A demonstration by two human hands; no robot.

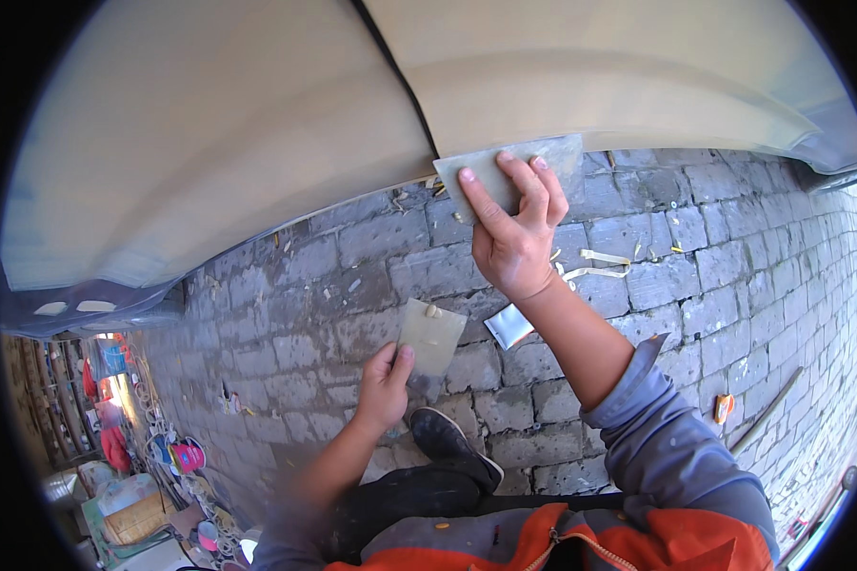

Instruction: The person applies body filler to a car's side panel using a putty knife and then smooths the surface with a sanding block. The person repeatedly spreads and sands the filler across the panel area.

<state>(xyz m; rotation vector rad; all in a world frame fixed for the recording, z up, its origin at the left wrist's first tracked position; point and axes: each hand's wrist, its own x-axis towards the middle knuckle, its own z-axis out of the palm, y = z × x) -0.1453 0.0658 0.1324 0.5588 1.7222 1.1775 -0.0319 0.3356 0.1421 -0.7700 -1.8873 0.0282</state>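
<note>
My right hand (519,233) reaches up and grips a thin, pale grey-green putty spreader (564,162), fingers spread over its face. The spreader's upper edge lies at the lower edge of a beige car body panel (619,86), beside a dark vertical gap (397,67). Lower and to the left, my left hand (384,392) pinches a second flat, yellowish spreader (433,352) between thumb and fingers. A small dab of pale paste (433,311) sits near its top edge. This second spreader is held apart from the car, above the paving.
A silver-white packet (508,326) and a loop of cream tape (600,266) lie on the grey brick paving (362,238). An orange-and-white item (724,408) and a long thin strip (769,411) are at right. Clutter with a pink container (190,456) stands lower left. My shoe (448,443) is below.
</note>
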